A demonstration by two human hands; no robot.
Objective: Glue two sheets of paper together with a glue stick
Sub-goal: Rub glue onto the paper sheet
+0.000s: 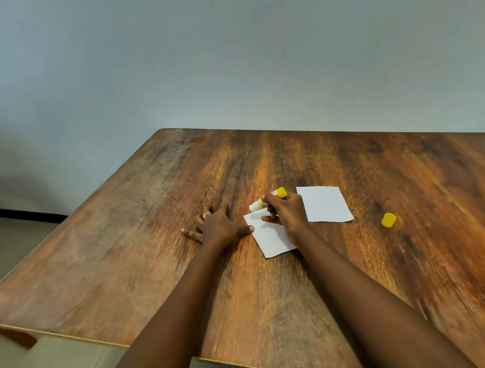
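Note:
Two white sheets of paper lie on the wooden table. The nearer sheet is under both hands; the second sheet lies just right of it, flat and untouched. My right hand grips a white glue stick with a yellow end, uncapped, its tip pointing left over the nearer sheet's far corner. My left hand rests flat on the table with fingers spread, its thumb pressing the sheet's left edge. The yellow cap lies loose at the right.
A plain grey wall stands behind the table's far edge. The floor shows to the left and below the near edge, which runs diagonally across the bottom of the view.

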